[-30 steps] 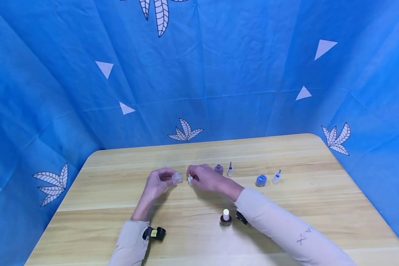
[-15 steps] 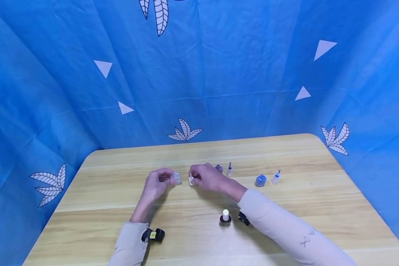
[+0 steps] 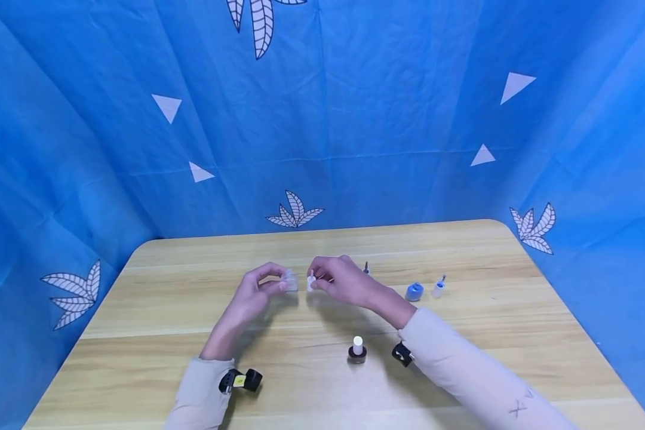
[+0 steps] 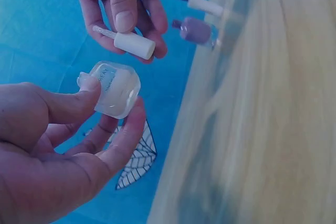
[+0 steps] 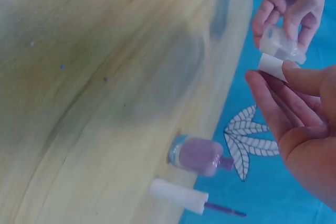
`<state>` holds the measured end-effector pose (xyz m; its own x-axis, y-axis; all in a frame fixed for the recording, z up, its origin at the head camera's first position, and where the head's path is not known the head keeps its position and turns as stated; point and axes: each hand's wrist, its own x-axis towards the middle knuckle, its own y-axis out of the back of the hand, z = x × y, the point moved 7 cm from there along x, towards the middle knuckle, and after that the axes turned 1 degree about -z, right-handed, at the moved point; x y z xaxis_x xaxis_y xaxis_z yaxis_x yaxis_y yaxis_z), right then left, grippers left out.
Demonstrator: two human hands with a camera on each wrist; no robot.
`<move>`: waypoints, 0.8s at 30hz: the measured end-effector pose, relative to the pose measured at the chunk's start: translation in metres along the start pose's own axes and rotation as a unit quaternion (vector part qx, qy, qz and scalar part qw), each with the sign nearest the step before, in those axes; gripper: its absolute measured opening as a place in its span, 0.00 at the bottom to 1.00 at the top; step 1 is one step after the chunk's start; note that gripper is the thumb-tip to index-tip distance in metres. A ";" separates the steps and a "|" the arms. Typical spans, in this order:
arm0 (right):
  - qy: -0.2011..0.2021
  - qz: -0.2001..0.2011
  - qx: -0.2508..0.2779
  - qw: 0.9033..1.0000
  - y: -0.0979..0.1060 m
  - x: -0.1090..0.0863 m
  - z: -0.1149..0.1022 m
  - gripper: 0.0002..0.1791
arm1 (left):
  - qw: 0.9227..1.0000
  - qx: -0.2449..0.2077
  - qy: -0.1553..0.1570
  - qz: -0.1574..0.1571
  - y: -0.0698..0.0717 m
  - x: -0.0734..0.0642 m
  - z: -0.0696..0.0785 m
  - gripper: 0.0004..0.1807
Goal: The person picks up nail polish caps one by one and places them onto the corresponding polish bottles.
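Note:
My left hand (image 3: 255, 292) holds a small clear nail polish bottle (image 4: 118, 88) between thumb and fingers. In the left wrist view its printed label faces up and its uncapped neck lies beside the thumb. My right hand (image 3: 346, 280) pinches a white nail polish cap (image 4: 135, 45), whose pale brush (image 4: 104, 31) sticks out from one end. Cap and bottle are held close to each other above the table, with a narrow gap between them in the head view.
Beyond the right hand stand an open purple bottle (image 5: 199, 155) and its brush cap (image 5: 178, 195). Farther right are a blue bottle (image 3: 414, 291) and its brush cap (image 3: 438, 289). A dark bottle with a white cap (image 3: 357, 351) stands nearer, on the wooden table (image 3: 156, 334).
Both hands have lifted slightly, carrying the clear bottle and the white cap. The right hand now covers the purple bottle in the head view, which has shifted a little.

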<state>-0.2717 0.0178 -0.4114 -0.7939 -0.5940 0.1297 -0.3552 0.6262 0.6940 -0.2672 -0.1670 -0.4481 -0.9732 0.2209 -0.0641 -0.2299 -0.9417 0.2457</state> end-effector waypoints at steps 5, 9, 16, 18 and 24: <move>0.014 0.022 0.022 0.999 0.013 -0.008 -0.003 0.06 | 1.000 -0.021 -0.011 -0.011 -0.002 0.001 0.010 0.16; 0.005 0.031 0.044 0.999 0.022 -0.017 -0.001 0.06 | 0.998 -0.053 -0.024 -0.025 -0.006 0.003 0.017 0.17; -0.004 0.074 0.105 0.992 0.043 -0.033 0.009 0.07 | 0.993 -0.095 -0.038 -0.058 -0.014 0.007 0.033 0.19; -0.009 0.080 0.117 0.990 0.047 -0.037 0.011 0.07 | 0.993 -0.099 -0.034 -0.061 -0.016 0.008 0.036 0.19; -0.032 0.101 0.139 0.985 0.062 -0.053 0.018 0.07 | 0.986 -0.136 -0.023 -0.091 -0.030 0.010 0.041 0.19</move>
<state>-0.2603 0.0971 -0.3879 -0.8888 -0.4152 0.1939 -0.3009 0.8480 0.4364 -0.2703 -0.1257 -0.4161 -0.9168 0.3975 -0.0376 -0.3964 -0.9174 -0.0345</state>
